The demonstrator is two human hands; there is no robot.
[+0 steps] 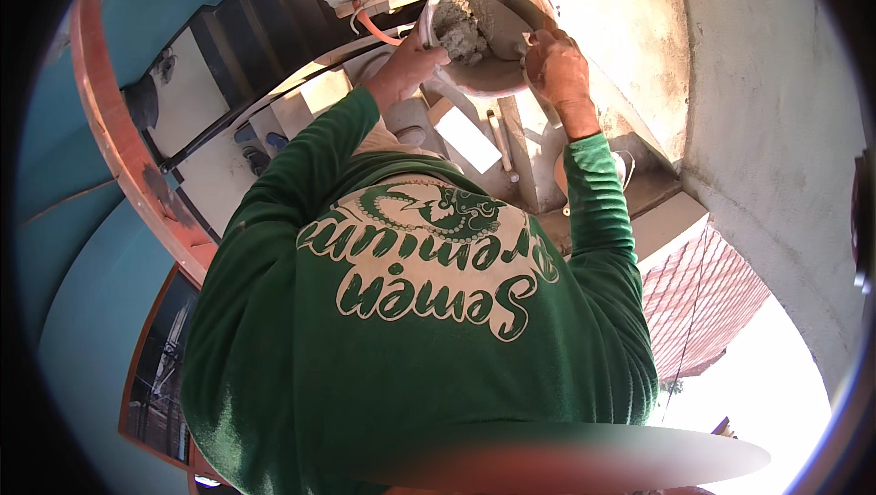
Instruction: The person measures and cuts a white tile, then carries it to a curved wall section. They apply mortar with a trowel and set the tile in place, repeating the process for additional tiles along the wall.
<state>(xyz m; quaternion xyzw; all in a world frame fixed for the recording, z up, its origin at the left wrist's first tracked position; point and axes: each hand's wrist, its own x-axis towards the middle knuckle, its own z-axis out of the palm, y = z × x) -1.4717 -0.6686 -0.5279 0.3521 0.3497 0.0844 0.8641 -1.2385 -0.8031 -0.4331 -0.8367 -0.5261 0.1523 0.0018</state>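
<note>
Partly hidden, the trowel (505,28) sits in the right hand (558,71); left hand (406,69) grips bucket (491,77).

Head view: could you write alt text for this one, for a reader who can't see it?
A person's left hand grips the rim of a round bucket holding lumpy grey material, while the right hand holds what looks like a trowel inside it. The person wears a green top; dark steps show at upper left.

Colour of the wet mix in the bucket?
Grey: the mix in the bucket shows best in the head view, the only one.
</note>
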